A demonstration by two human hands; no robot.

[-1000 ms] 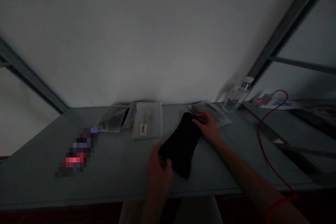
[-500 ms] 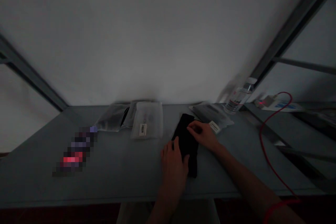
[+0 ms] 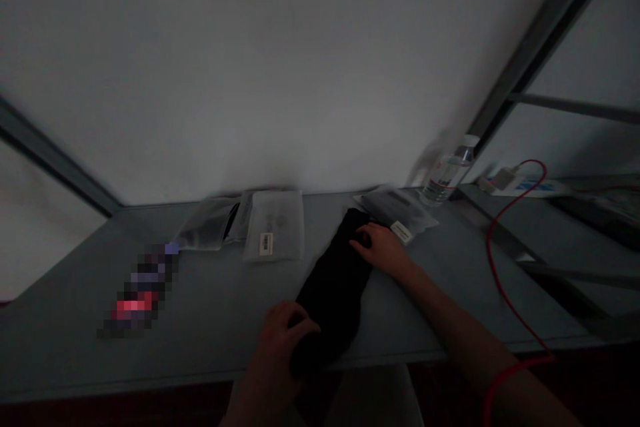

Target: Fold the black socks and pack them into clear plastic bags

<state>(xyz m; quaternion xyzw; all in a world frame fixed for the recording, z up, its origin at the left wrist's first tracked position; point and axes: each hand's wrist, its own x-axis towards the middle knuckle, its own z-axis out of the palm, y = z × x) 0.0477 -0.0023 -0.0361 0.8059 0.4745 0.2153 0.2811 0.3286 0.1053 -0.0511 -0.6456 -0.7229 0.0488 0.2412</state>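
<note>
We are working at a grey table (image 3: 215, 327), in weak light, and a black cloth (image 3: 337, 287) lies before us, slanting from the one o'clock side down to the seven o'clock side, with its lower end close to the front edge. We take this cloth as the centre of the clock.

At eight o'clock, our left hand (image 3: 275, 347) is closed on its lower end, the thumb above and the other fingers bent. At two o'clock, our right hand (image 3: 385, 252) rests on the upper part; its fingers are curled and the tips touch the cloth, but we cannot tell if they pinch it.

Between ten and eleven o'clock there is a frosted pouch (image 3: 277, 217) with a label, and beside it, at ten, a darker pouch (image 3: 205, 227). At nine we see a pixelated object (image 3: 137, 293). Just beyond the right hand, between one and two, lies another labelled pouch (image 3: 395, 208), and near it a clear bottle (image 3: 446, 177) stands. A red cord (image 3: 491, 247) runs down on the right to our forearm.
</note>
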